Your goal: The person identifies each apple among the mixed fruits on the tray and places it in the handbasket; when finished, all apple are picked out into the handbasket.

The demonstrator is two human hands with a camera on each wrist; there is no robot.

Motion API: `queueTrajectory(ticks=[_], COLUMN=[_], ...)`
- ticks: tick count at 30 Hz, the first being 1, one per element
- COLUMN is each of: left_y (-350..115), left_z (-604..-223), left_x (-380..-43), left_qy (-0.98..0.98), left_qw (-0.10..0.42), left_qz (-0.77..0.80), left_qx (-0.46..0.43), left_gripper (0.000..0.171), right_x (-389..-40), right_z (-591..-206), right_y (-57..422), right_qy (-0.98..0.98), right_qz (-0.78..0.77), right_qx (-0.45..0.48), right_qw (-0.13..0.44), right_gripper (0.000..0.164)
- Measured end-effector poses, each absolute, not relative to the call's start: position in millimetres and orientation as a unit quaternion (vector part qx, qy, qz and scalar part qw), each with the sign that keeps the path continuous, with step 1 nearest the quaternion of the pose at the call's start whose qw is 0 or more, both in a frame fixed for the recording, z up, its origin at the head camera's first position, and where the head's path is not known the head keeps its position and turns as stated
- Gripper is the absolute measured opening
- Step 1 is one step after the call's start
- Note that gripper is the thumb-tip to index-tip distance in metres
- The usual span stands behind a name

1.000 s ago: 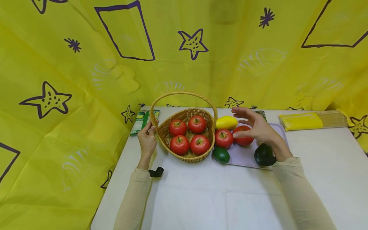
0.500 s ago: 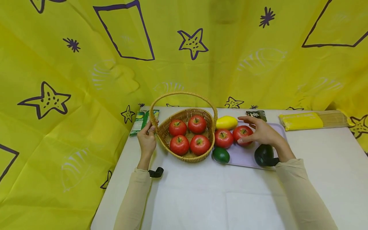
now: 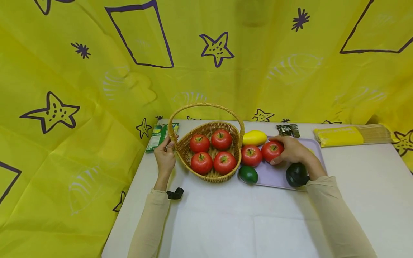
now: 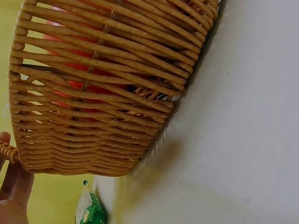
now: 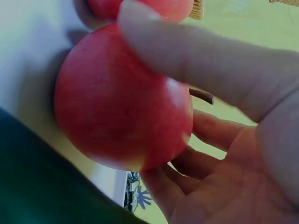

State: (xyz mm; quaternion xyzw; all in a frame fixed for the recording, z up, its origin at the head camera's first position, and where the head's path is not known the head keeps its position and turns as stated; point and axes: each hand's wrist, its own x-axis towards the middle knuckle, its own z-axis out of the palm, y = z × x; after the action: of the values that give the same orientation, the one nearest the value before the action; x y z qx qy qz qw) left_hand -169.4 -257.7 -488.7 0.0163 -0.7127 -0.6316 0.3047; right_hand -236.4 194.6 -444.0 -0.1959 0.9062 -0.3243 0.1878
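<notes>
In the head view my left hand [image 3: 165,159] holds the left end of the handle [image 3: 206,104] of a wicker basket [image 3: 211,177] with several red apples inside. The left wrist view shows the basket's woven side [image 4: 88,140] from close by. My right hand [image 3: 295,152] grips a red apple [image 3: 271,150] on the lilac tray [image 3: 274,182]; in the right wrist view thumb and fingers lie around this apple [image 5: 119,102]. A second red apple [image 3: 251,155] sits between it and the basket. Near them are a yellow mango-like fruit [image 3: 255,137] and a small green fruit [image 3: 248,174].
A dark green avocado-like fruit [image 3: 296,174] lies on the tray under my right wrist. Behind the tray is a small dark packet [image 3: 288,130]. A noodle pack [image 3: 351,135] lies at the far right, a green packet [image 3: 156,138] behind my left hand. A yellow curtain [image 3: 206,82] backs the table.
My right hand has come down from above the tray and closed its fingers around the right-hand apple. The left hand and the basket have stayed in place.
</notes>
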Motion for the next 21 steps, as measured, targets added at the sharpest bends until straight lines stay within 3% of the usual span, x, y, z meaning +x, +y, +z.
queueTrajectory(ticks=[21], left_y=[-257], left_z=[-487], left_x=[-168], left_qy=[-0.72], left_qw=[0.313], left_qz=[-0.619], left_qx=[0.021], left_gripper=[0.035], right_x=[-233], right_z=[-439], right_y=[211], right_qy=[0.885], right_qz=[-0.401], right_qx=[-0.18], right_qw=[0.152], right_gripper=[0.087])
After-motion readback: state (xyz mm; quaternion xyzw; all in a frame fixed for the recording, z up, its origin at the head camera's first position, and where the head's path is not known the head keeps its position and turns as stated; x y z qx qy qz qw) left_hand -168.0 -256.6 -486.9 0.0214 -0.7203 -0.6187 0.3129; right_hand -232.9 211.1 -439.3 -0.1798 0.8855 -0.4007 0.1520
